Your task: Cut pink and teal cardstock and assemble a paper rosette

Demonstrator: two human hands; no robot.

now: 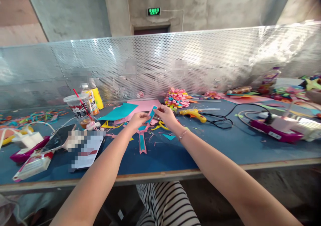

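On the blue counter (225, 149), far left, a magenta power strip (26, 150) carries a white charger (25, 140), with a dark phone (59, 138) lying just to its right and papers (86, 151) beside that. Behind them stands a plastic cup (78, 109) with a red straw (80, 102), and a yellow-labelled bottle (94, 98) is just beyond it. A teal sheet (117, 112) and a pink sheet (144, 106) lie flat further in. Near the middle, the left hand (136, 119) and right hand (165, 114) meet just above the counter on a paper strip (151, 114), blue with pink edges. The left fingers (146, 118) pinch its lower part and the right fingers (157, 109) pinch its upper end, so the strip tilts between them. Below the hands, a second pink-and-blue strip (142, 143) lies on the counter, with yellow scraps (160, 125) close by. A bracelet (183, 134) circles the right wrist. Right of the hands sits a heap of folded coloured paper (177, 98), then a yellow glue gun (194, 114) whose black cord (220, 120) loops rightward. Further right lies another magenta power strip (271, 130), and craft clutter (288, 90) crowds the far corner. A perforated metal screen (175, 62) backs the whole counter.
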